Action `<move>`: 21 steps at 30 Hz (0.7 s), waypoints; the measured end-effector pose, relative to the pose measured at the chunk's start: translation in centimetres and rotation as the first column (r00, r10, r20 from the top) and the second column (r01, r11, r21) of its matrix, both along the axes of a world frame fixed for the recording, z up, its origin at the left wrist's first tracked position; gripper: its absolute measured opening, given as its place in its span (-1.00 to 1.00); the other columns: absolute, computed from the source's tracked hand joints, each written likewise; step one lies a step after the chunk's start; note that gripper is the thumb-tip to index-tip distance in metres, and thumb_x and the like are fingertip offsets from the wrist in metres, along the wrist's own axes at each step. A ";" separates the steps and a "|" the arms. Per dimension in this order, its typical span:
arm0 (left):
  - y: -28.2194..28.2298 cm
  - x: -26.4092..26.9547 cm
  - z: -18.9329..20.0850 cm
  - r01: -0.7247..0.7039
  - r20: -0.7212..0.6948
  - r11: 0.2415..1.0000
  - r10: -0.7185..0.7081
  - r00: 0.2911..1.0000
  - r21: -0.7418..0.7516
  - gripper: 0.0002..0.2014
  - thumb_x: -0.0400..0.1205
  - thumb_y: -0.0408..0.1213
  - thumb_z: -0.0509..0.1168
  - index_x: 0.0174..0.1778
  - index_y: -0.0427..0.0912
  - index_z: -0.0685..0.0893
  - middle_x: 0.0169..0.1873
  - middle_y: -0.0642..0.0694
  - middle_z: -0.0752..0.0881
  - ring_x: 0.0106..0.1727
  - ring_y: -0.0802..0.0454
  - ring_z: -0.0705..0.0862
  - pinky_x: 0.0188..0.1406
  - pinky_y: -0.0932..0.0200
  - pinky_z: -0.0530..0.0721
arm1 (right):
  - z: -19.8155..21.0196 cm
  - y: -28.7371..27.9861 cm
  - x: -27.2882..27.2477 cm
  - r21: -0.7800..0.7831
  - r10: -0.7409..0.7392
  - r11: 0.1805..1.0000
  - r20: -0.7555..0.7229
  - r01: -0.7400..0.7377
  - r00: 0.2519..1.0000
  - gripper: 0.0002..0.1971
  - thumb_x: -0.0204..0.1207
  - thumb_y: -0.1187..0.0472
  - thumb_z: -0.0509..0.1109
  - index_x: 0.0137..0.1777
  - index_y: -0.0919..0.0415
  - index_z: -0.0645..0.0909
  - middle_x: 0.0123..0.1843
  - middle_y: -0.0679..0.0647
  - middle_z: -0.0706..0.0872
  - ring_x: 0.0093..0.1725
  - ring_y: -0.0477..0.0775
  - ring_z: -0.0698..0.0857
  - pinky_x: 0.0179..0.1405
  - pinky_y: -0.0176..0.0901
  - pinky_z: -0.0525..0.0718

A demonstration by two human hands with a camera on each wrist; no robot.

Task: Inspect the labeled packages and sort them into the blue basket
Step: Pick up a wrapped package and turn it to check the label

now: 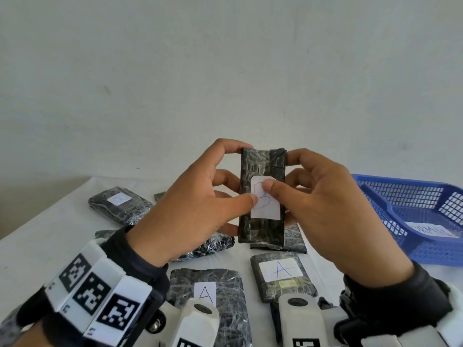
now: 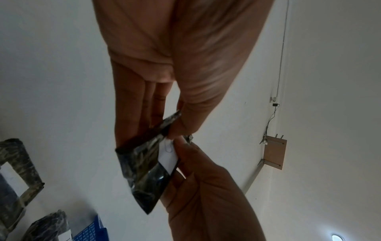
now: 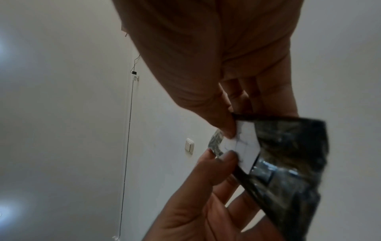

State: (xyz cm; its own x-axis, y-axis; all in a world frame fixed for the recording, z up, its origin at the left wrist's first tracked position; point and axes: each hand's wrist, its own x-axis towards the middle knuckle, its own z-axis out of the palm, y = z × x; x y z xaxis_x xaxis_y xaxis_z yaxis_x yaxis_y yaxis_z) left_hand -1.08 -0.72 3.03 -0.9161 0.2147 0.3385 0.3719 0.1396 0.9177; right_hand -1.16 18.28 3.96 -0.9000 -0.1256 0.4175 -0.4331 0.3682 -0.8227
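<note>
**Labeled package held upright above the desk by both hands**

A dark wrapped package (image 1: 261, 196) is held upright at the centre of the head view, raised above the desk (image 1: 50, 236). It is clamped from both sides: the left hand (image 1: 190, 209) is curled round its left edge, the right hand (image 1: 323, 209) round its right edge, and both thumbs are pressed on the white label (image 1: 265, 201), whose blue letter is partly covered. In the left wrist view the package (image 2: 144, 171) is seen pinched between the two hands, and likewise in the right wrist view (image 3: 288, 163).

The blue basket (image 1: 413, 221) is set at the right edge of the frame, near the right hand; a white label is seen lying inside it. Open room is left above the basket and along the bare wall behind.

Below the held package the desk is crowded: a package marked A (image 1: 281, 276) at lower centre right, another marked A (image 1: 208, 301) at lower centre, one with a faint label (image 1: 120, 204) at centre left, and others partly hidden under the hands. The desk's left edge runs diagonally at centre left
</note>
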 end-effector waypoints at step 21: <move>-0.1 -0.1 0.1 -0.060 -0.025 0.998 0.059 0.998 -0.026 -0.24 0.57 -0.38 0.53 0.55 0.43 0.44 -0.07 -0.09 0.80 -0.07 -0.25 0.88 -0.01 -0.41 0.85 | -0.4 -0.4 -0.2 0.043 -0.042 0.998 -0.002 0.043 0.999 -0.59 0.58 0.16 0.61 0.33 -0.18 0.59 -0.20 0.04 0.81 -0.19 0.09 0.87 -0.10 0.19 0.89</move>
State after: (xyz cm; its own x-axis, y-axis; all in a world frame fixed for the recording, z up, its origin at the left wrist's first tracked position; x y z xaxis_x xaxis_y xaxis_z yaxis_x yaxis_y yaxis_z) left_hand -1.16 -0.84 3.14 -0.9190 0.1692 0.3561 0.3846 0.1864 0.9041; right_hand -1.33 17.90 3.59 -0.9046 -0.1052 0.4132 -0.4169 0.4214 -0.8054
